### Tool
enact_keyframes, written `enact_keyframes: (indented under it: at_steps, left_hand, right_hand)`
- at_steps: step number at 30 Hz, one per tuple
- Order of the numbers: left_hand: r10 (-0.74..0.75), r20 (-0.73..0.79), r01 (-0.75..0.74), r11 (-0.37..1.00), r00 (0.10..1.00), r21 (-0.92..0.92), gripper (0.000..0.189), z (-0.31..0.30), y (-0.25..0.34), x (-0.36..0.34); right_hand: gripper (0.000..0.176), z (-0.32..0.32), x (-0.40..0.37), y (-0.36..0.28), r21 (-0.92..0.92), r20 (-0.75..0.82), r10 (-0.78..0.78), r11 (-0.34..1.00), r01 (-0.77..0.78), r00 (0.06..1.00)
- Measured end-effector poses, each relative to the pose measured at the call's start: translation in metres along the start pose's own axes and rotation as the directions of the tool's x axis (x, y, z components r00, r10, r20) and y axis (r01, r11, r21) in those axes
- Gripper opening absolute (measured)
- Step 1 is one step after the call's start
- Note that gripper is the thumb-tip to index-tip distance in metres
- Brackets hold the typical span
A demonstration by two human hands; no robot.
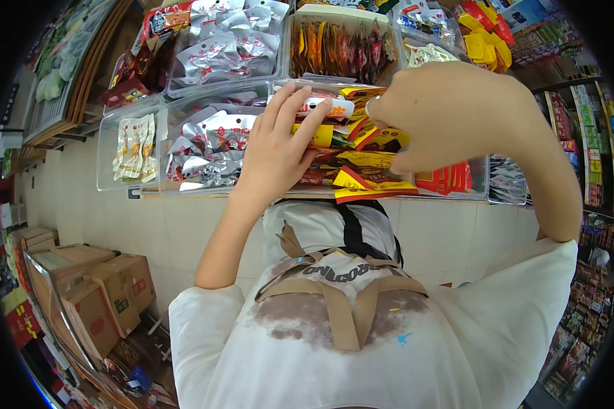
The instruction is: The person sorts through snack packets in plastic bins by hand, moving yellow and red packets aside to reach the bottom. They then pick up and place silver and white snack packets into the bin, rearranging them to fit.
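My left hand (280, 140) lies with spread fingers over the packets in the middle clear bin, its fingertips on a white and red packet (331, 107). My right hand (423, 112) reaches down from the right over a row of yellow and red packets (372, 178); its fingers are partly hidden, and what they hold cannot be made out. Silver packets (215, 140) fill the compartment left of my left hand. Red packets (447, 178) lie below and right of my right hand.
Behind stand bins of silver packets (235, 44) and upright orange and dark red packets (341, 48). Small cream packets (135, 146) lie in the far left bin. Cardboard boxes (92, 317) are stacked at lower left. Stocked shelves (587, 136) line the right side.
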State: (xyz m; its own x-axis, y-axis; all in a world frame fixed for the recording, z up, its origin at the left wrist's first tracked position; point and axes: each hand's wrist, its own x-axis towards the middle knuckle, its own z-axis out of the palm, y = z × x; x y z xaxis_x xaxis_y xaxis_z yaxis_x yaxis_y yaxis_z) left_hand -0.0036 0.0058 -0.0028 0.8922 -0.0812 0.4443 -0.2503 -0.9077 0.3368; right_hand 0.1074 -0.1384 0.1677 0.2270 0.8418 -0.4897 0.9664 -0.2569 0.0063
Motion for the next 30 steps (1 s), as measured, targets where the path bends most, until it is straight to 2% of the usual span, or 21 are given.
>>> enact_keyframes:
  at_steps: [1,5,7,11,15,17,19,20,22,23,24,26,27,29,30]
  left_hand:
    - [-0.008,0.008,0.008,1.0,1.0,0.0,0.07,0.0,0.0,0.0]
    - [-0.017,0.015,0.017,1.0,1.0,-0.012,0.069,0.0,0.0,0.0]
    - [-0.019,0.022,0.02,1.0,1.0,-0.016,0.069,0.0,0.0,0.0]
    - [-0.013,0.023,0.013,1.0,1.0,-0.011,0.07,0.0,0.0,0.0]
    - [-0.014,0.019,0.014,1.0,1.0,-0.005,0.073,-0.001,0.002,0.001]
    - [-0.008,0.004,0.008,1.0,1.0,-0.015,0.073,-0.001,0.001,0.0]
    - [-0.015,0.013,0.015,1.0,1.0,-0.017,0.074,-0.002,0.001,0.001]
    - [-0.016,0.023,0.017,1.0,1.0,-0.017,0.074,-0.002,0.0,0.0]
    - [-0.018,0.007,0.018,1.0,1.0,-0.019,0.074,-0.001,0.0,0.001]
    - [-0.009,-0.004,0.009,1.0,1.0,-0.028,0.074,-0.001,0.001,0.001]
    - [-0.009,-0.005,0.009,1.0,1.0,-0.027,0.074,0.0,0.0,0.001]
    - [-0.007,0.032,0.006,1.0,0.999,0.017,0.075,0.0,-0.001,0.001]
    - [-0.002,0.032,0.001,1.0,0.999,0.016,0.075,0.0,-0.001,0.001]
    - [-0.03,0.022,0.03,0.999,0.999,-0.039,0.076,0.0,0.001,0.001]
    - [-0.022,0.027,0.023,0.999,0.999,-0.041,0.076,-0.001,0.002,0.001]
  right_hand:
    - [0.028,-0.008,0.002,0.003,-0.003,0.301,0.091,0.996,-0.094,0.949]
    - [0.029,0.028,0.006,0.015,0.025,0.357,0.138,0.987,-0.157,0.924]
    - [0.031,0.051,0.011,0.016,0.169,0.333,0.084,0.975,-0.147,0.939]
    - [0.026,0.084,0.021,0.016,0.173,0.284,-0.01,0.984,-0.041,0.959]
    - [0.024,0.091,0.023,0.02,0.145,0.278,0.02,0.987,-0.063,0.96]
    - [0.025,0.074,0.005,0.024,0.201,0.124,0.005,0.979,-0.03,0.992]
    - [0.023,0.074,-0.019,0.041,0.215,-0.211,0.003,0.976,0.044,0.978]
    - [0.023,0.071,-0.027,0.042,0.21,-0.21,-0.005,0.976,0.05,0.978]
    - [0.021,0.068,-0.042,0.042,0.432,-0.183,0.226,0.893,-0.129,0.957]
    - [0.027,0.083,-0.044,0.045,0.549,-0.138,0.282,0.82,-0.163,0.949]
    - [0.027,0.093,-0.041,0.044,0.549,-0.139,0.282,0.82,-0.163,0.949]
    - [0.029,0.103,-0.035,0.037,0.732,0.046,0.084,0.676,-0.09,0.995]
    - [0.029,0.107,-0.035,0.031,0.733,0.044,0.088,0.674,-0.092,0.995]
    - [0.04,0.114,-0.037,0.015,0.337,-0.092,-0.029,0.94,0.059,0.995]
    - [0.04,0.114,-0.04,0.013,0.343,-0.094,-0.021,0.938,0.053,0.995]
